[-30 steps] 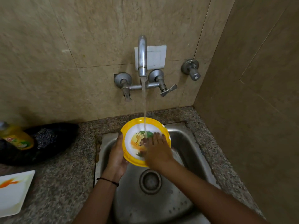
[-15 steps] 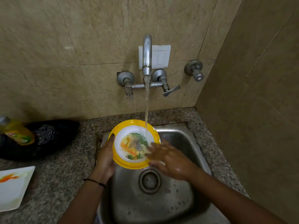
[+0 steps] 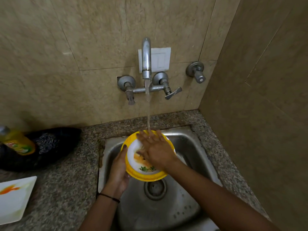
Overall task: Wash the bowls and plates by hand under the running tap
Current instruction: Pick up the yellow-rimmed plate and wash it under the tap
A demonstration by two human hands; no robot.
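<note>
A yellow-rimmed bowl with a white, patterned inside is held tilted over the steel sink. My left hand grips its left rim, thumb on the edge. My right hand lies flat inside the bowl with fingers spread, covering most of the pattern. Water runs from the tap onto the back of my right hand and the bowl's far edge.
A white square plate with an orange mark lies on the granite counter at the left. Behind it stand a yellow dish-soap bottle and a black bag with a scrubber. A tiled wall closes the right side.
My right hand moved from the bowl's right edge up into the bowl, under the stream. The bowl shifted slightly right with my left hand.
</note>
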